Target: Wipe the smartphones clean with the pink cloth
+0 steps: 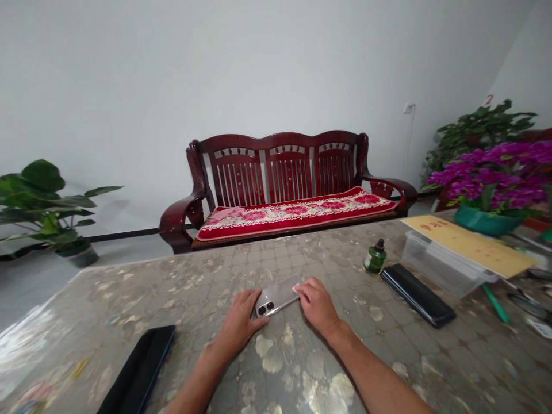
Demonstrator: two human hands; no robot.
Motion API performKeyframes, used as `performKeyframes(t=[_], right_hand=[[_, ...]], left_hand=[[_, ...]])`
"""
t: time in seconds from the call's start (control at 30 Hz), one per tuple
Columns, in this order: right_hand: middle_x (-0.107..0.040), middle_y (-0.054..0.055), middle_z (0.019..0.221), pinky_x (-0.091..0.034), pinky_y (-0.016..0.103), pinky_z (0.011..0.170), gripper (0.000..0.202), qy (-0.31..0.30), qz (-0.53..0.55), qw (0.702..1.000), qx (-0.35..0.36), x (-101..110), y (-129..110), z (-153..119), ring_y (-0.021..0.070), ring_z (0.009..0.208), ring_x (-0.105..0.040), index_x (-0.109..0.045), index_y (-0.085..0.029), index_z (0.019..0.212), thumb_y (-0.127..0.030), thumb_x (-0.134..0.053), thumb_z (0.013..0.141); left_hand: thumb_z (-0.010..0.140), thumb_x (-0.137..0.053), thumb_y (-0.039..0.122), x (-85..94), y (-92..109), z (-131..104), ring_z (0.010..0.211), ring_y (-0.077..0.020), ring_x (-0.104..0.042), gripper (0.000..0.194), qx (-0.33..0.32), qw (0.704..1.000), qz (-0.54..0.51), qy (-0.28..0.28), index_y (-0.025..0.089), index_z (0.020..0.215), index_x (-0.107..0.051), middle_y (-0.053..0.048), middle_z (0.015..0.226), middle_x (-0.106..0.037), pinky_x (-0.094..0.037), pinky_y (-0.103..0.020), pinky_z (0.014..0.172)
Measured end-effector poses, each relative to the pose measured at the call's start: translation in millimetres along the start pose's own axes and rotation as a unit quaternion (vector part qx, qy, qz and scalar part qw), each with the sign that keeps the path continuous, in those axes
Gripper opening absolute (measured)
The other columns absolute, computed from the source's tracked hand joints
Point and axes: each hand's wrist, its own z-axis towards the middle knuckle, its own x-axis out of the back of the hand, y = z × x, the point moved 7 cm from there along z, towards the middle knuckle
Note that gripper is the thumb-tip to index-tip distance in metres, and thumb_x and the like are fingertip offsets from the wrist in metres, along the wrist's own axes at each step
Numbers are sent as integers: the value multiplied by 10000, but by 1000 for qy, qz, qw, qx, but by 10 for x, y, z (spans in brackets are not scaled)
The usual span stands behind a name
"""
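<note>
A light-coloured smartphone (pixel 278 294) lies back side up on the patterned tablecloth, its two dark camera lenses at the left end. My left hand (pixel 240 316) grips that end, thumb along the near edge and fingers at the far side. At the phone's right end, my right hand (pixel 317 300) is closed in a pinch on a small white piece (pixel 295 287), which touches the phone's back. Whether this piece is paper or cloth I cannot tell.
On the right stand a green dropper bottle (pixel 375 257), a black wallet (pixel 417 294) and a clear plastic box (pixel 444 264) under a yellow envelope (pixel 470 242). Purple flowers (pixel 495 175) sit behind. A dark flat device (pixel 138 368) lies at the left front. Beyond the table is a wooden bench (pixel 280 144).
</note>
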Motion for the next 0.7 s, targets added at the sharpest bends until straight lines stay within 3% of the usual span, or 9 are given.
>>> performKeyframes(t=[0.13, 0.43, 0.7], right_hand=[[-619, 59, 872, -467, 313, 824, 245, -24, -75, 997, 17, -39, -91, -10, 216, 893, -558, -732, -215, 916, -59, -546, 883], [-612, 50, 926, -448, 288, 839, 247, -111, -114, 985, 68, -223, -505, -134, 204, 935, -536, -709, -217, 979, -90, -500, 951], [-607, 60, 917, -442, 301, 839, 253, -53, -159, 985, 35, -16, -211, -15, 210, 923, -523, -713, -201, 948, -78, -492, 951]], left_hand=[[766, -723, 356, 15, 18, -14, 1123, -317, -575, 537, 7, 1000, -11, 19, 213, 1270, -604, -103, 1207, -653, -431, -452, 1000], [733, -729, 274, 58, 88, -1, 1073, -301, -589, 469, 0, 999, -9, 35, 195, 1185, -634, -88, 1134, -679, -445, -418, 967], [741, -726, 285, 76, 128, 43, 1057, -293, -589, 429, -23, 999, -15, 27, 196, 1153, -644, -82, 1113, -677, -453, -396, 937]])
